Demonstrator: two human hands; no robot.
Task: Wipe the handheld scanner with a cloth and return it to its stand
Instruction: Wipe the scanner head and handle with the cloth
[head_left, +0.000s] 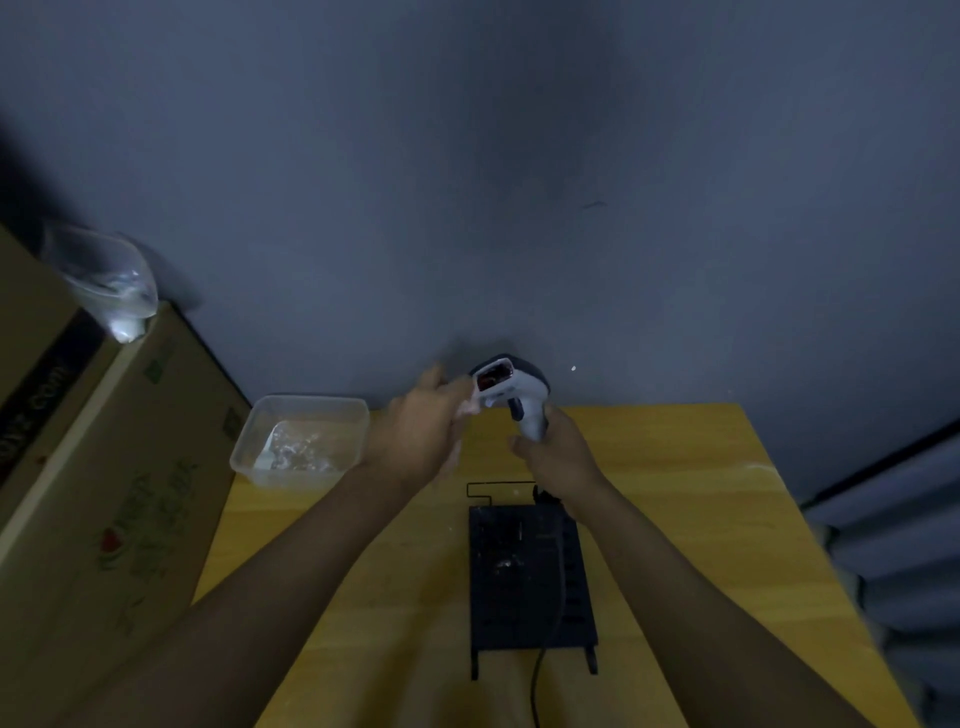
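Mid-wipe: right hand (556, 457) fingers wrapped round scanner (511, 392) handle, held above table; left hand (421, 431) pinches small cloth (467, 408) against its head. Next: lower into stand (530, 582).

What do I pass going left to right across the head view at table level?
Cardboard box → clear plastic container → left hand with the cloth → scanner → right hand gripping its handle.

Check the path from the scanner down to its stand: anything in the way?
Nothing visible. The right hand holds the scanner above the table; the black stand lies below, its top bare except its cable.
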